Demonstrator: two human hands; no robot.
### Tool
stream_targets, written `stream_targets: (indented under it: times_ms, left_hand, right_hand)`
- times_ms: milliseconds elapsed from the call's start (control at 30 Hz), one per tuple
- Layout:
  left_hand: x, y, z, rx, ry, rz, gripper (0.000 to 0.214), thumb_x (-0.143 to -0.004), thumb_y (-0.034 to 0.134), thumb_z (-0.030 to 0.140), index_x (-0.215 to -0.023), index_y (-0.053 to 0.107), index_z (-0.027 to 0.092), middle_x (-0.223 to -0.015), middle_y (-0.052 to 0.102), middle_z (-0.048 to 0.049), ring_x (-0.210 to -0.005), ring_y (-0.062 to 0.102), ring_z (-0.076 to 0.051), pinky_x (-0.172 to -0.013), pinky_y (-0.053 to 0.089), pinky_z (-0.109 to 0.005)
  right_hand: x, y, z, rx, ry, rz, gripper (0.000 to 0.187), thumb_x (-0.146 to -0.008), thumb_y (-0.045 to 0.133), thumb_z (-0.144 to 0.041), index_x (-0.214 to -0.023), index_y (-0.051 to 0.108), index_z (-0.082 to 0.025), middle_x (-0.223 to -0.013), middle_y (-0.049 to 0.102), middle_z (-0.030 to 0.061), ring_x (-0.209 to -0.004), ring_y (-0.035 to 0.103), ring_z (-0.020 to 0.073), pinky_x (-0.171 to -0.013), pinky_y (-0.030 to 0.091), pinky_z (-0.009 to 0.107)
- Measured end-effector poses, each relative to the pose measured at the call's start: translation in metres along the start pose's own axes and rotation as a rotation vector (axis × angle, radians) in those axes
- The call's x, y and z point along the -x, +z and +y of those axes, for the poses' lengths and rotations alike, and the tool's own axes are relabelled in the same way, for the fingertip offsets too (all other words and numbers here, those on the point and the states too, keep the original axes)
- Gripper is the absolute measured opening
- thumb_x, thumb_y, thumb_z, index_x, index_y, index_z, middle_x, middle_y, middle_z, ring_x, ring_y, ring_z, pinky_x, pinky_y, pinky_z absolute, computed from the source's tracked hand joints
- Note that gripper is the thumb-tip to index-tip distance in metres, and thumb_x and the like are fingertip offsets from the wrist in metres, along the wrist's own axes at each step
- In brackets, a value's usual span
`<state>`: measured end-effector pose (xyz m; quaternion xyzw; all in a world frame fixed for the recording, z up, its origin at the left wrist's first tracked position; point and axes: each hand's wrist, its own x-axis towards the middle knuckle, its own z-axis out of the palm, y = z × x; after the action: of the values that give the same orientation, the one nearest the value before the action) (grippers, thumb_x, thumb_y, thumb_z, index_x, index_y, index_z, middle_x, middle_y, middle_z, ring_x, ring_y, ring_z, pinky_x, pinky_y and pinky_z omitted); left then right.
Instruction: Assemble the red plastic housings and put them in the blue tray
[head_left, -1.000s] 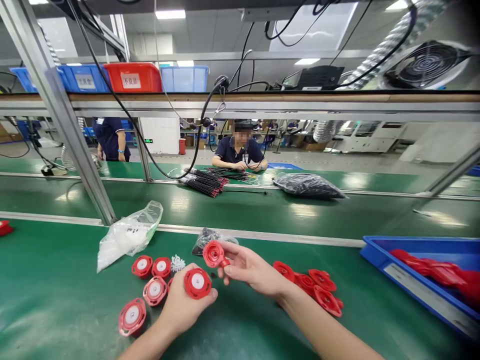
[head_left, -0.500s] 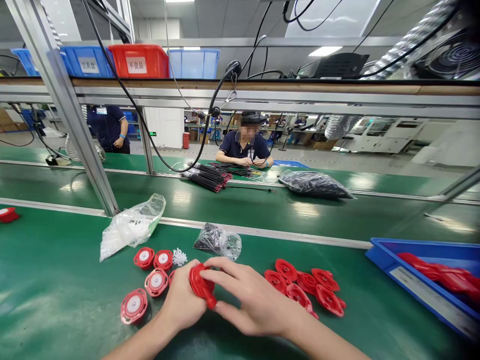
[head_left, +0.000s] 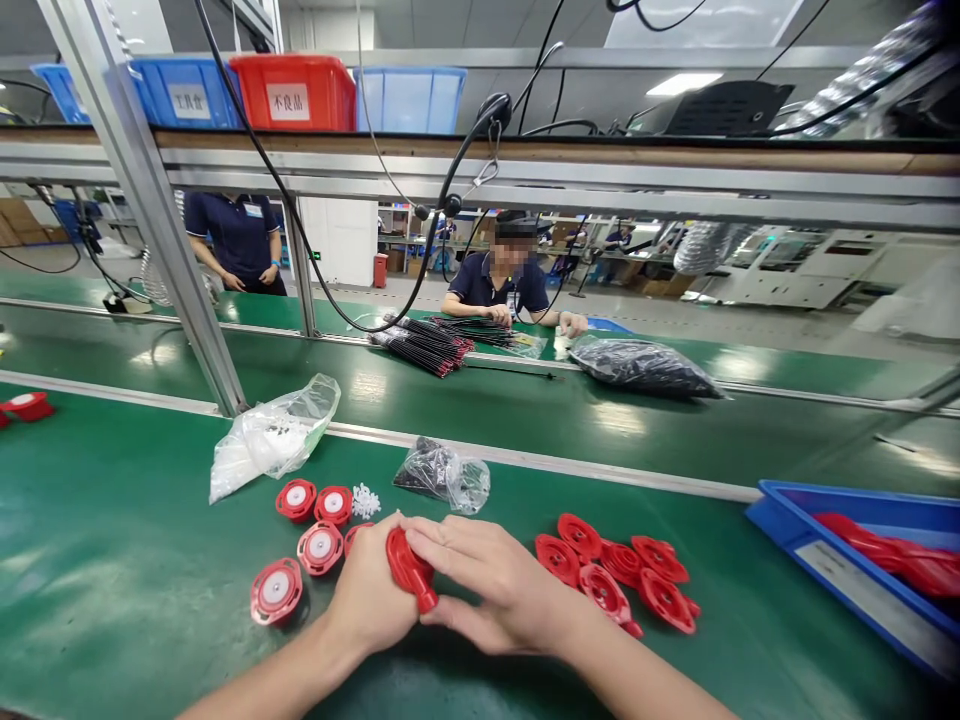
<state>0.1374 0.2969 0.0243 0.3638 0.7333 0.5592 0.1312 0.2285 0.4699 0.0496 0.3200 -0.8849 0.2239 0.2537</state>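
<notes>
Both my hands meet over the green bench and press together on a red round plastic part (head_left: 409, 570), seen edge-on between them. My left hand (head_left: 371, 595) cups it from the left with fingers curled. My right hand (head_left: 487, 585) wraps over it from the right, thumb underneath. Left of my hands lie several red discs with white centres (head_left: 300, 540) and a small white gear (head_left: 364, 500). To the right is a pile of plain red parts (head_left: 615, 575).
A clear bag of white pieces (head_left: 270, 440) and a small bag of black pieces (head_left: 442, 475) lie behind my hands. A blue tray (head_left: 795, 540) of red parts sits at right. A metal post (head_left: 172, 260) rises at left. Across the conveyor a person sits by black cable bundles (head_left: 427, 345).
A second ago each hand held a separate red part; they have since come together, and the parts now read as one piece pressed between my hands. The view has shifted slightly.
</notes>
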Motion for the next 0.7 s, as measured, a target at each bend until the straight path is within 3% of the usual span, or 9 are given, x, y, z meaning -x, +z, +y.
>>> stream_targets:
  times_ms: [100, 233, 367, 433, 533, 567, 633, 700]
  left_hand:
    - [0.002, -0.003, -0.002, -0.152, 0.021, 0.08, 0.024, -0.065, 0.059, 0.007, -0.068, 0.041, 0.022, -0.061, 0.055, 0.0047, -0.056, 0.038, -0.011, -0.055, 0.029, -0.026]
    - [0.003, -0.005, -0.005, -0.222, 0.064, 0.136, 0.021, -0.074, 0.058, 0.01, -0.07, 0.041, 0.022, -0.061, 0.054, 0.0038, -0.056, 0.041, -0.012, -0.056, 0.031, -0.027]
    - [0.001, -0.002, -0.008, -0.151, 0.115, 0.098, 0.015, -0.075, 0.064, 0.013, -0.085, 0.055, 0.02, -0.079, 0.067, -0.0016, -0.068, 0.057, -0.017, -0.067, 0.046, -0.03]
    - [0.001, -0.003, -0.007, -0.194, 0.179, 0.116, 0.038, -0.078, 0.069, 0.018, -0.115, 0.06, 0.018, -0.107, 0.071, -0.0098, -0.095, 0.065, -0.025, -0.088, 0.052, -0.037]
    - [0.003, -0.014, -0.001, -0.429, 0.163, 0.11, 0.072, -0.081, 0.074, 0.028, -0.148, 0.047, 0.021, -0.143, 0.055, -0.0177, -0.135, 0.05, -0.035, -0.113, 0.042, -0.052]
    - [0.003, -0.02, 0.003, -0.528, 0.102, 0.056, 0.079, -0.079, 0.078, 0.031, -0.151, 0.047, 0.023, -0.15, 0.05, -0.0187, -0.142, 0.042, -0.038, -0.117, 0.038, -0.056]
    - [0.002, -0.033, 0.01, -0.725, -0.071, -0.108, 0.099, -0.064, 0.09, 0.033, -0.153, 0.048, 0.025, -0.163, 0.034, -0.0215, -0.153, 0.024, -0.046, -0.121, 0.028, -0.064]
    - [0.001, -0.045, 0.017, -0.894, -0.23, -0.257, 0.123, -0.048, 0.097, 0.03, -0.158, 0.042, 0.023, -0.17, 0.015, -0.0245, -0.157, 0.004, -0.049, -0.124, 0.014, -0.067]
  right_hand:
    - [0.002, 0.019, -0.003, 0.045, 0.026, 0.15, 0.073, -0.097, 0.067, -0.036, -0.159, 0.031, -0.023, -0.131, 0.068, 0.0193, -0.087, 0.071, 0.0302, -0.065, 0.049, 0.041]
    - [0.003, 0.031, -0.013, 0.071, 0.075, 0.233, 0.076, -0.092, 0.068, -0.029, -0.158, 0.031, -0.024, -0.127, 0.07, 0.0193, -0.087, 0.073, 0.0322, -0.06, 0.046, 0.04]
    - [-0.003, 0.016, -0.014, 0.114, 0.086, 0.169, 0.064, -0.096, 0.065, -0.028, -0.155, 0.04, -0.022, -0.131, 0.068, 0.0184, -0.104, 0.072, 0.0344, -0.077, 0.056, 0.046]
    - [-0.004, -0.005, -0.005, 0.186, 0.105, 0.208, 0.059, -0.098, 0.064, -0.026, -0.154, 0.044, -0.023, -0.136, 0.066, 0.0162, -0.117, 0.068, 0.033, -0.092, 0.056, 0.047]
    - [0.015, -0.056, 0.031, 0.451, 0.27, 0.416, 0.049, -0.098, 0.06, -0.026, -0.146, 0.056, -0.021, -0.136, 0.065, 0.0153, -0.122, 0.064, 0.033, -0.103, 0.052, 0.049]
    - [0.029, -0.077, 0.049, 0.526, 0.4, 0.43, 0.044, -0.097, 0.061, -0.033, -0.14, 0.062, -0.021, -0.131, 0.067, 0.0152, -0.117, 0.065, 0.0351, -0.102, 0.052, 0.052]
    - [0.07, -0.121, 0.09, 0.556, 0.711, 0.33, 0.045, -0.088, 0.066, -0.051, -0.122, 0.072, -0.023, -0.115, 0.073, 0.0163, -0.094, 0.07, 0.0366, -0.079, 0.057, 0.051]
    - [0.119, -0.163, 0.128, 0.591, 1.071, 0.335, 0.049, -0.078, 0.073, -0.055, -0.116, 0.073, -0.024, -0.099, 0.072, 0.0205, -0.081, 0.068, 0.0373, -0.063, 0.05, 0.048]
